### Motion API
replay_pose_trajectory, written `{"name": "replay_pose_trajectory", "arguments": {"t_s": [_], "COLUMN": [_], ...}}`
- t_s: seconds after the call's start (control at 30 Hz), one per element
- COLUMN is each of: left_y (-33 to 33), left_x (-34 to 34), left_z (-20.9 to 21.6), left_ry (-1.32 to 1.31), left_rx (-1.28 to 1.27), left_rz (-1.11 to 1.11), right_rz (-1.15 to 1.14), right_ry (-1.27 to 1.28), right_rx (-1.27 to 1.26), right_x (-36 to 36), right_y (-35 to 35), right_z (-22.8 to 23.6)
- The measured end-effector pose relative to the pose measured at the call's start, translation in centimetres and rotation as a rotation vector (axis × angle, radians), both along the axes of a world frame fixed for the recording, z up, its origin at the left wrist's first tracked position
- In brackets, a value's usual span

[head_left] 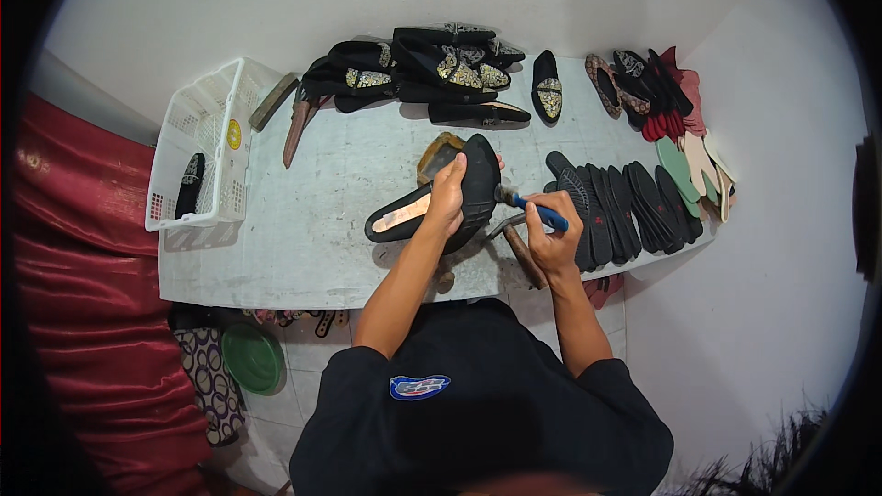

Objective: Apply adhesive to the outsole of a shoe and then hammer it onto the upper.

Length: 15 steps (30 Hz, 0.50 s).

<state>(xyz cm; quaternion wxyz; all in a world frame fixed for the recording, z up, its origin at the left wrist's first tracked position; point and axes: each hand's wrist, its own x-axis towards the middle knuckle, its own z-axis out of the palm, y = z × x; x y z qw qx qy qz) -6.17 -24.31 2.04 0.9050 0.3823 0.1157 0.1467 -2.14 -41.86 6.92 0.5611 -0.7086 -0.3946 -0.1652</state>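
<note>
My left hand (447,197) is closed around a black shoe (479,174), lifted over the middle of the table. Beside that hand is another black shoe part (377,225) with a tan insole; whether it belongs to the same shoe I cannot tell. Between the fingers of my right hand (554,237) is a blue-handled brush (546,216). Its bristle end meets the right edge of the shoe, or sits very close to it. Under the right hand lies a hammer (524,257) with a wooden handle. A yellowish-brown container (432,158) is partly hidden behind the left hand.
Black shoes with glittery fronts (459,73) are heaped at the back; a single shoe (548,92) stands apart. Black soles (620,216) are lined up on the right. A white plastic basket (220,193) and a brown-handled tool (295,133) are on the left.
</note>
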Motion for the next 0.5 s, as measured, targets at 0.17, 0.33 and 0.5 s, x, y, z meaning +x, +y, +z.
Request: {"name": "replay_pose_trajectory", "arguments": {"t_s": [0.17, 0.33, 0.5], "left_y": [0.2, 0.0, -0.1], "left_x": [-0.2, 0.0, 0.1], "left_z": [0.0, -0.3, -0.4], "left_ry": [0.015, 0.002, -0.017], "left_rx": [0.008, -0.009, -0.043], "left_rz": [-0.032, 0.012, 0.028], "right_rz": [0.051, 0.030, 0.060], "right_ry": [0.152, 0.099, 0.032], "right_rx": [-0.041, 0.087, 0.047], "right_x": [0.5, 1.8, 0.9], "right_y": [-1.3, 0.1, 0.3], "right_z": [0.7, 2.7, 0.0]}}
